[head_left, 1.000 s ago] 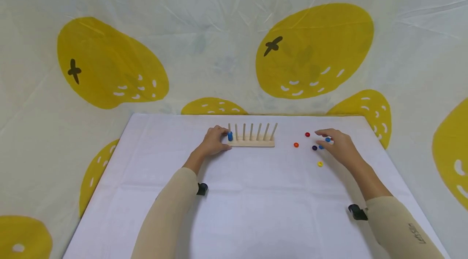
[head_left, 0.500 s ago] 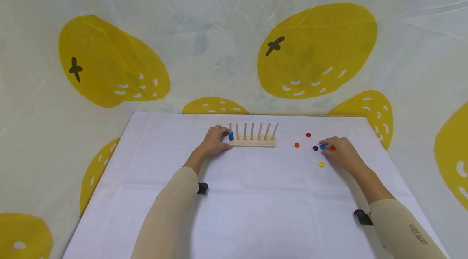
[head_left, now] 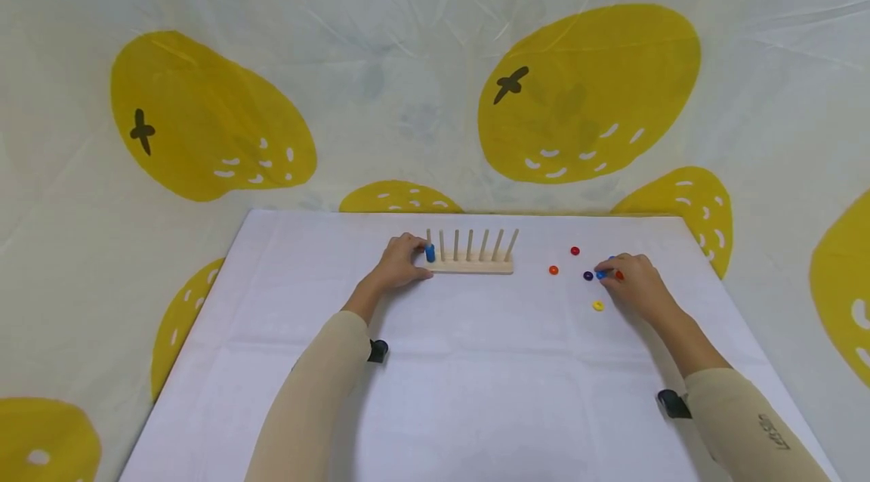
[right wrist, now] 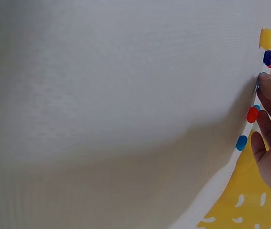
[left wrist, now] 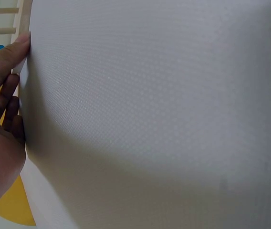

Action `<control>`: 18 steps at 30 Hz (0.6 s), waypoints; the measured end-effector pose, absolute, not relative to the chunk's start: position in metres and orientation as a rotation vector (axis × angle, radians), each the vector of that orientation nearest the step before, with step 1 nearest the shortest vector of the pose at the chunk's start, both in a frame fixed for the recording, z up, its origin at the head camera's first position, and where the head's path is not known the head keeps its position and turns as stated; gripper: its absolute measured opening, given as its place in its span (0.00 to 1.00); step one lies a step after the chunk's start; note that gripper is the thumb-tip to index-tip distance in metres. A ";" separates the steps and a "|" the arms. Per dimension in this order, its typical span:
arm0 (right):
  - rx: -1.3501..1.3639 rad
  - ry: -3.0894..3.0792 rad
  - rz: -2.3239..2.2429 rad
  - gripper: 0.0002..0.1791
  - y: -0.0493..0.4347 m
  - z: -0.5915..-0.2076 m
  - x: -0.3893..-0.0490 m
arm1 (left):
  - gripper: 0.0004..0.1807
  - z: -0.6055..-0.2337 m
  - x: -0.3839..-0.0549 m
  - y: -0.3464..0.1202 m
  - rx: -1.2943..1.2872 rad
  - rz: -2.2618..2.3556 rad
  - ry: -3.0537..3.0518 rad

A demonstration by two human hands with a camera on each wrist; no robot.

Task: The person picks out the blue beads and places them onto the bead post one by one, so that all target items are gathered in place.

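In the head view, my left hand (head_left: 397,263) grips the left end of a wooden peg rack (head_left: 469,267) with a row of upright pegs. Its thumb lies along the front edge, also visible in the left wrist view. Blue beads (head_left: 430,254) are stacked on the leftmost peg; the other pegs are bare. Over to the right, my right hand (head_left: 637,282) pinches a small blue bead (head_left: 601,275) between thumb and fingertips, low at the tabletop. A red bead (right wrist: 252,114) and another blue bead (right wrist: 241,142) lie by its fingers in the right wrist view.
Left of the right hand lie a dark purple bead (head_left: 587,276), an orange bead (head_left: 553,270), a red bead (head_left: 575,251) and a yellow bead (head_left: 598,306). A white cloth covers the table (head_left: 476,391). Behind it hangs a fruit-patterned curtain (head_left: 394,89).
My right hand has come down among the beads and its fingers have closed on a blue one. The left hand has stayed on the rack.
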State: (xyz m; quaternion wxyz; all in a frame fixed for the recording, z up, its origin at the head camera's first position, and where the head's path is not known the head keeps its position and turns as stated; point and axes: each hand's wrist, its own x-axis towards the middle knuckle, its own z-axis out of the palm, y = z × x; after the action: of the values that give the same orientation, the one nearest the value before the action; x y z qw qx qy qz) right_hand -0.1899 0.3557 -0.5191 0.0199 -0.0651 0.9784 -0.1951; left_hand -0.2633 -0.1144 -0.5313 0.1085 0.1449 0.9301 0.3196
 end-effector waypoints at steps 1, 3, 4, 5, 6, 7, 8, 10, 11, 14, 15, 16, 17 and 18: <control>-0.193 3.033 -0.606 0.13 0.355 -0.519 -0.190 | 0.35 -0.532 -0.263 -0.114 0.428 0.939 2.736; -0.187 3.031 -0.605 0.13 0.355 -0.519 -0.190 | 0.35 -0.533 -0.263 -0.114 0.430 0.935 2.738; -0.188 3.031 -0.606 0.13 0.355 -0.519 -0.190 | 0.35 -0.533 -0.263 -0.114 0.431 0.935 2.740; -0.192 3.033 -0.606 0.13 0.355 -0.520 -0.190 | 0.35 -0.533 -0.263 -0.114 0.432 0.935 2.741; -0.194 3.035 -0.607 0.13 0.356 -0.520 -0.190 | 0.34 -0.533 -0.263 -0.114 0.433 0.935 2.742; -0.199 3.039 -0.606 0.13 0.356 -0.520 -0.190 | 0.34 -0.533 -0.263 -0.114 0.435 0.935 2.742; -0.202 3.040 -0.610 0.13 0.356 -0.519 -0.189 | 0.34 -0.533 -0.263 -0.114 0.435 0.936 2.740; -0.200 3.041 -0.626 0.14 0.356 -0.518 -0.189 | 0.35 -0.533 -0.263 -0.114 0.436 0.935 2.739; -0.198 3.041 -0.634 0.14 0.356 -0.518 -0.189 | 0.35 -0.533 -0.263 -0.114 0.435 0.934 2.738; -0.182 3.027 -0.673 0.15 0.355 -0.515 -0.188 | 0.34 -0.533 -0.264 -0.114 0.429 0.925 2.740; -0.178 3.022 -0.685 0.15 0.354 -0.514 -0.187 | 0.34 -0.533 -0.264 -0.114 0.426 0.923 2.740; -0.178 3.018 -0.698 0.15 0.353 -0.512 -0.187 | 0.34 -0.533 -0.264 -0.114 0.422 0.923 2.740; -0.184 3.014 -0.711 0.15 0.352 -0.510 -0.187 | 0.34 -0.533 -0.264 -0.114 0.419 0.924 2.740; -0.198 3.014 -0.726 0.15 0.351 -0.508 -0.187 | 0.34 -0.533 -0.264 -0.114 0.418 0.922 2.740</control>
State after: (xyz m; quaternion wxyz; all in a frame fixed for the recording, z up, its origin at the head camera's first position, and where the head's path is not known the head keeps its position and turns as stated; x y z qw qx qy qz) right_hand -0.1868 0.3515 -0.5084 0.0175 -0.0636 0.9701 -0.2336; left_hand -0.2640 -0.1137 -0.5335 0.1101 0.1422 0.9323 0.3138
